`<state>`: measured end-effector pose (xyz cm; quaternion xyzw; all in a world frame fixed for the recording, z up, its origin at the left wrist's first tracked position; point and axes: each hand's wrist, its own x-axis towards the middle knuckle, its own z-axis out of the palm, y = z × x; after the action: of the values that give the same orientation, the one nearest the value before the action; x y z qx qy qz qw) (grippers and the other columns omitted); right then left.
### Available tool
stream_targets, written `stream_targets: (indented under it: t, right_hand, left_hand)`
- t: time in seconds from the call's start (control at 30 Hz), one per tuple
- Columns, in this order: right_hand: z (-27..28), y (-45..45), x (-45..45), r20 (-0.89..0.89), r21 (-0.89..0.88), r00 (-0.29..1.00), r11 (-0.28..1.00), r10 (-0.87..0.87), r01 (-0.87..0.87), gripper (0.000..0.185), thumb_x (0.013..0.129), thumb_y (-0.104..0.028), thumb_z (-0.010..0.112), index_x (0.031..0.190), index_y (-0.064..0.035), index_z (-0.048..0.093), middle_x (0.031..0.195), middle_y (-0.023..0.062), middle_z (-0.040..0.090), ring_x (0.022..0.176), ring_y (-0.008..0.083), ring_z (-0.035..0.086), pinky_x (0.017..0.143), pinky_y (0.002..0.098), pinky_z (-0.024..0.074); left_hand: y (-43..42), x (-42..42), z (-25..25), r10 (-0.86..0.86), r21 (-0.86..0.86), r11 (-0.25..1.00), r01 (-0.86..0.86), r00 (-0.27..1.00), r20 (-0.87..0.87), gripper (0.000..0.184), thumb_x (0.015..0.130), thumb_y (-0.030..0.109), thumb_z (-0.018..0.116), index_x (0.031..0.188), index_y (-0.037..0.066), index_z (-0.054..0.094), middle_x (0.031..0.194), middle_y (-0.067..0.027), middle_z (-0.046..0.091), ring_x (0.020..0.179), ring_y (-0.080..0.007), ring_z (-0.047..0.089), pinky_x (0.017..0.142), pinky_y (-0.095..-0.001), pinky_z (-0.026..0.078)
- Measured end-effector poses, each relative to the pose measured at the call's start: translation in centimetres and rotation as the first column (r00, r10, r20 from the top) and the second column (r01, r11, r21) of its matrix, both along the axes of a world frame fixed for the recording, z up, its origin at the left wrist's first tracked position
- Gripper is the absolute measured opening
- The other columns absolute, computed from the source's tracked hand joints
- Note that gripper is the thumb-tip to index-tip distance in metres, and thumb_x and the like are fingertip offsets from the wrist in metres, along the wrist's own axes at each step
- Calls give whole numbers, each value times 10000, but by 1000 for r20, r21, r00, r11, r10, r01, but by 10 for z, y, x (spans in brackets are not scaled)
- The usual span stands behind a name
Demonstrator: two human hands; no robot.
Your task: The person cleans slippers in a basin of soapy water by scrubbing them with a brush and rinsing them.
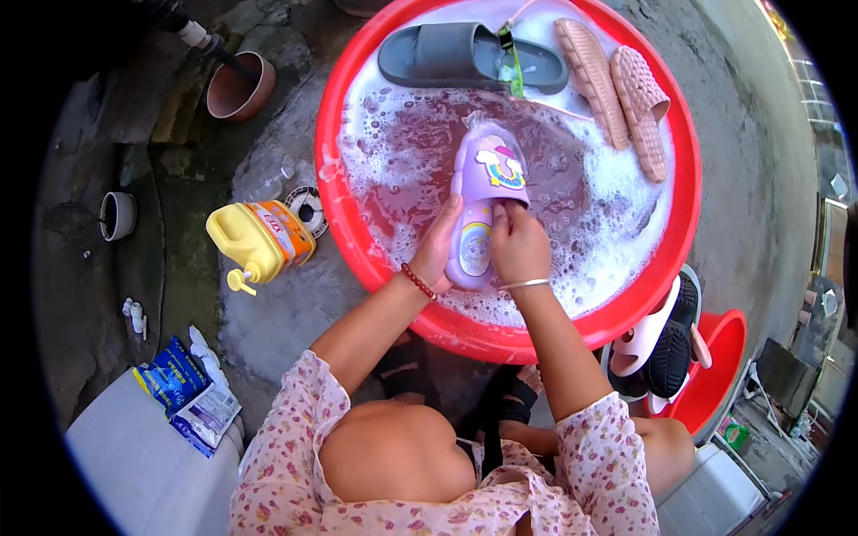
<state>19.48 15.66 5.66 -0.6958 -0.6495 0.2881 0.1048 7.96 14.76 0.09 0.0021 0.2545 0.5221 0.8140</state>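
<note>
A lilac slide slipper (474, 192) with a rainbow charm on its strap is held over the soapy water, toe pointing away from me. My left hand (440, 246) grips its left side, thumb along the edge. My right hand (521, 243) is closed at the strap's opening over the insole, fingertips tucked under the strap; what they hold, if anything, is hidden. Below lies a big red basin (331, 179) of foamy, murky water. A grey slide (438, 55) with a green-handled item (517, 76) across it, and a pair of pink woven slippers (594, 85), rest at the far side.
A yellow detergent jug (259, 237) with a pump stands left of the basin. Blue packets (174, 375) lie on a pale surface at lower left. More shoes (670, 348) and a smaller red tub (728, 357) are at the right. Plant pots (241, 96) sit at upper left.
</note>
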Motion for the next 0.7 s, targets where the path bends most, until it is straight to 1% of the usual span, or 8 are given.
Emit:
stream_targets:
  t: [0.17, 0.23, 0.33, 0.47, 0.5, 0.53, 0.6, 0.7]
  right_hand:
    - [23, -52, -13, -50, -111, 999, 994, -11, 6, 438, 967, -236, 521, 1357, -37, 539, 745, 291, 628, 694, 444, 645, 616, 521, 482]
    - [34, -57, -21, -22, -200, 1000, 980, -3, -1, 439, 961, -233, 533, 1353, -37, 542, 736, 288, 630, 691, 444, 645, 618, 522, 485]
    - [10, -6, -4, 22, 10, 999, 1000, -29, 28, 442, 962, -241, 535, 1359, -48, 539, 730, 282, 633, 691, 442, 647, 620, 520, 491]
    - [21, -17, -5, -8, -37, 998, 997, -70, 70, 441, 967, -256, 530, 1370, -75, 538, 797, 275, 655, 724, 440, 655, 627, 510, 501]
    - [30, -39, -11, -13, -172, 999, 984, -51, 48, 468, 969, -255, 529, 1404, -82, 507, 822, 270, 661, 730, 439, 661, 622, 504, 504]
    - [25, -64, -17, -109, -70, 994, 998, -5, -3, 503, 972, -256, 526, 1443, -90, 460, 824, 270, 661, 715, 438, 664, 614, 500, 509]
    - [20, -68, -18, -103, -113, 994, 993, -43, 31, 490, 971, -249, 521, 1427, -75, 473, 830, 267, 663, 708, 446, 656, 618, 515, 510]
    - [19, -5, -12, 40, -39, 999, 999, 23, -21, 468, 967, -243, 522, 1398, -65, 498, 833, 271, 662, 711, 451, 651, 623, 530, 505]
  left_hand:
    - [2, -11, -7, 27, -19, 999, -25, 997, 66, 621, 1018, 542, 394, 1396, 51, 433, 1219, -143, 621, 1056, -243, 652, 903, -390, 552]
    - [5, -21, -18, -31, 61, 998, 23, 990, 138, 701, 1011, 576, 363, 1432, 16, 390, 1293, -204, 573, 1144, -301, 612, 947, -437, 533]
    - [1, -6, -2, -44, 5, 999, 44, 997, 68, 705, 1011, 579, 361, 1455, 31, 375, 1354, -171, 549, 1213, -285, 577, 1024, -426, 483]
    - [0, -8, 5, -49, 21, 999, 47, 997, 63, 716, 1009, 584, 358, 1463, 30, 366, 1371, -170, 539, 1231, -286, 566, 1048, -427, 463]
    - [1, -11, -3, -5, 1, 1000, 5, 1000, 31, 750, 999, 608, 355, 1461, 17, 363, 1355, -200, 544, 1217, -301, 575, 1041, -437, 468]
    - [4, -23, -15, -66, 115, 992, 41, 974, 217, 764, 995, 617, 349, 1454, 7, 367, 1340, -223, 546, 1204, -312, 583, 1033, -444, 475]
    - [5, -29, -31, -113, 158, 984, 81, 972, 204, 653, 1015, 540, 402, 1434, 39, 404, 1299, -163, 588, 1145, -261, 621, 977, -407, 517]
    - [5, -10, -2, -26, -42, 999, 32, 992, 121, 646, 1015, 528, 409, 1435, 37, 401, 1303, -155, 587, 1170, -267, 604, 1001, -408, 501]
